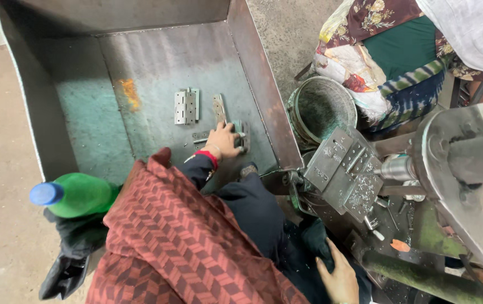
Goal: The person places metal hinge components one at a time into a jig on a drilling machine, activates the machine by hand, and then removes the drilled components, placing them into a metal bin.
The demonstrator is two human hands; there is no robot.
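Steel hinge pieces lie under the left hand, fingers curled down on them in the metal bin. Just beyond the fingertips: a narrow hinge leaf, then a folded hinge. Right hand rests flat, fingers spread, holding nothing, near the machine.

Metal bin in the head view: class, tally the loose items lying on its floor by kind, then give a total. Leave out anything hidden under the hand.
Flat silver metal hinge, folded shut: 1
Narrow silver hinge leaf, lying lengthways: 1
Small metal pieces beside or under the left hand, count partly hidden: at least 2
Total: at least 4 in the grey metal bin
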